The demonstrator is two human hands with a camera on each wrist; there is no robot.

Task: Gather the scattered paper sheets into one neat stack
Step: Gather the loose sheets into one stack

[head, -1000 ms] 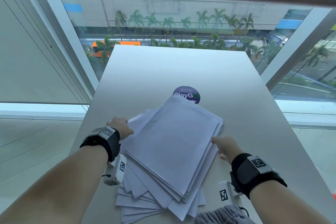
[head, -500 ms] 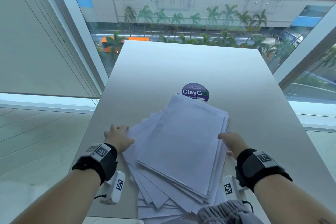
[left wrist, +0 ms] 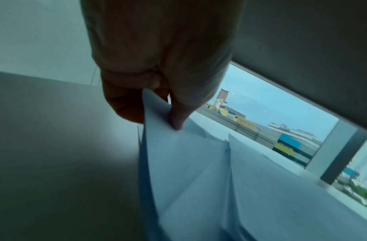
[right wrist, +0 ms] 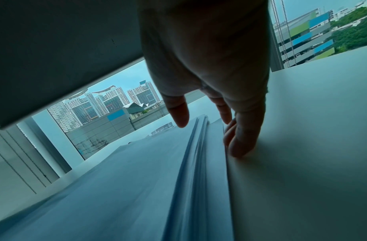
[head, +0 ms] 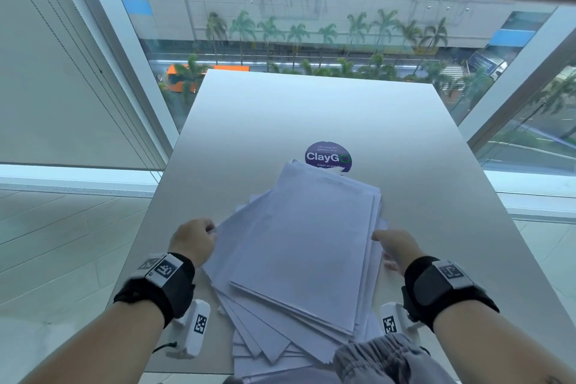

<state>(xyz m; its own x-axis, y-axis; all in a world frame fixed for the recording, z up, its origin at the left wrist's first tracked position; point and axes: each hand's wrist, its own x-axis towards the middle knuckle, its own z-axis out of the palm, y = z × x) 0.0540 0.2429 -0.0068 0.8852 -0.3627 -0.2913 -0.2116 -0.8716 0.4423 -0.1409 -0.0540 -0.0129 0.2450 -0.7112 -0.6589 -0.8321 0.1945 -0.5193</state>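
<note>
Fanned white paper sheets (head: 299,246) lay mid-table (head: 436,196), hands flanking.
Left hand (head: 193,243) pinched a corner; right hand (head: 397,248) rested straight-fingered against the edge. Uneven squeezing could buckle sheets or push overhanging ones off.

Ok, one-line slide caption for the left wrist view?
Left hand pinches a corner of the paper sheets above the grey table.

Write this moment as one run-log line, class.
left hand: pinches sheet corner | right hand: fingers against pile's right edge | paper sheets: fanned, overlapping, not squared | table: ClayGo sticker partly covered
</note>
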